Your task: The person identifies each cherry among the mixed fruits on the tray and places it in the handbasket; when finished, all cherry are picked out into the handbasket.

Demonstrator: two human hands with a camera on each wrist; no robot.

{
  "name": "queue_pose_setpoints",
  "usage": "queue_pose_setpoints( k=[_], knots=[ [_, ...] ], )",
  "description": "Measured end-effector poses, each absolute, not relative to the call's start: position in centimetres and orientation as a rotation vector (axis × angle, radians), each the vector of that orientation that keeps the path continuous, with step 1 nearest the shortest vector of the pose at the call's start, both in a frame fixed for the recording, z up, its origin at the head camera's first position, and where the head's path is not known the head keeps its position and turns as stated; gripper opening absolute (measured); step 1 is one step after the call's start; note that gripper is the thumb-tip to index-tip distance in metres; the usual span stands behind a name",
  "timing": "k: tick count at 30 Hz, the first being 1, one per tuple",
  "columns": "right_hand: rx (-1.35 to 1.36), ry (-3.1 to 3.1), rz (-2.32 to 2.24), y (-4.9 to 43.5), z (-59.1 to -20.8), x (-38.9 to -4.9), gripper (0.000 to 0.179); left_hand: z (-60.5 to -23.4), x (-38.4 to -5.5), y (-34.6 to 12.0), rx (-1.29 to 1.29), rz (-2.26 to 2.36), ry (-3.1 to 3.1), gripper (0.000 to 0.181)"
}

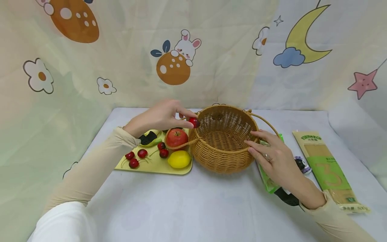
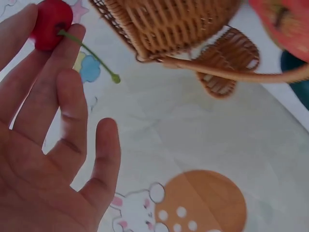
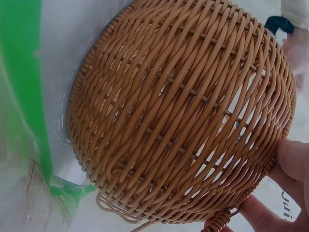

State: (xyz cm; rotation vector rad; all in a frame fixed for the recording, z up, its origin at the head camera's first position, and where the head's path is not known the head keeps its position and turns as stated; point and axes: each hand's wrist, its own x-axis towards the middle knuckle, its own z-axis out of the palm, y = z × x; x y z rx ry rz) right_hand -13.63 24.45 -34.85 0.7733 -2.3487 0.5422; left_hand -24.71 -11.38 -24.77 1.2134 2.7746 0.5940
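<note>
One white tabletop [image 1: 211,205] with a wicker basket [image 1: 223,161] near its middle. Just left of the basket, a yellow tray [image 1: 158,168]. Right hand [image 1: 278,157] with a grip on the basket's right rim; left hand [image 1: 164,116] in a narrow pinch. On the tray, a red apple [image 1: 176,138], a yellow lemon [image 1: 179,159], five cherries [image 1: 142,153]. Between left thumb and fingers, near the basket's left rim, one stemmed cherry [image 1: 195,122].

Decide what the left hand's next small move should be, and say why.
Probably, the left hand should shift the cherry rightward over the basket and release it: the cherry is pinched at the basket's left rim, the opening faces up, and the right hand holds the opposite rim.
</note>
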Motion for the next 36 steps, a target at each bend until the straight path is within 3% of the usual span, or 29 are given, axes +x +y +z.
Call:
queue_pose_setpoints(
  k=[19,36],
  knots=[
    [0.773,-2.342,0.565,24.4,-34.7,-13.5,0.033,-24.1,-28.5,-1.6,1.358,0.524,2.471,0.031],
    [0.760,-2.348,0.557,24.5,-34.8,-13.5,0.033,-25.6,-30.0,3.1,1.432,0.483,2.396,0.026]
  ],
)
